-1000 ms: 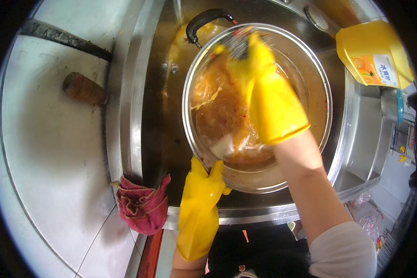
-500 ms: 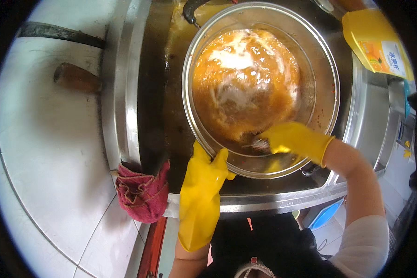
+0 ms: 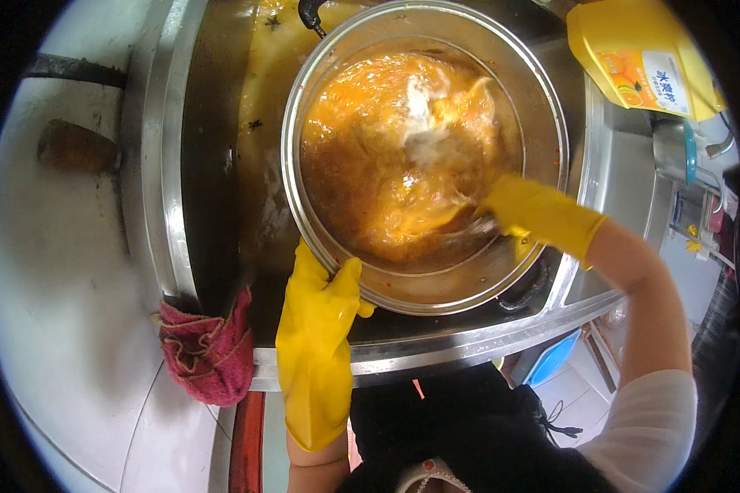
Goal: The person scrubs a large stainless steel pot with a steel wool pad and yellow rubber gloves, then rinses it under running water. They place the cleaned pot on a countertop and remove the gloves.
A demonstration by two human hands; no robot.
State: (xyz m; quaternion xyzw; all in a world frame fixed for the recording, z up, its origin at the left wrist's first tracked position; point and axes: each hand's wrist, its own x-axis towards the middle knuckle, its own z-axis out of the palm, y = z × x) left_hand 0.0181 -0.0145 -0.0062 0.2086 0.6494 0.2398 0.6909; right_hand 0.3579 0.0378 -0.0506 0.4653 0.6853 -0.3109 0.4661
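A large round steel pot holds brown, foamy liquid in swirling motion. My left hand, in a yellow rubber glove, grips the pot's near left rim; some of its fingers are hidden. Inside the pot, at the right, my gloved right hand is closed on a silvery thing that looks like a wire scourer. Motion blurs the hand and the scourer, which touches the liquid. Dark handles stick out from the pot at the far left and near right.
The pot stands in a metal-edged sink with wet, yellowish residue. A crumpled red cloth hangs over the near left edge. At the far right are a yellow jug and a steel container. A brown cylindrical object lies left.
The whole view has shifted, so most things appear farther left. My right hand has swept up along the pot's right side with the scourer. The liquid's foam has swirled; my left hand keeps its grip.
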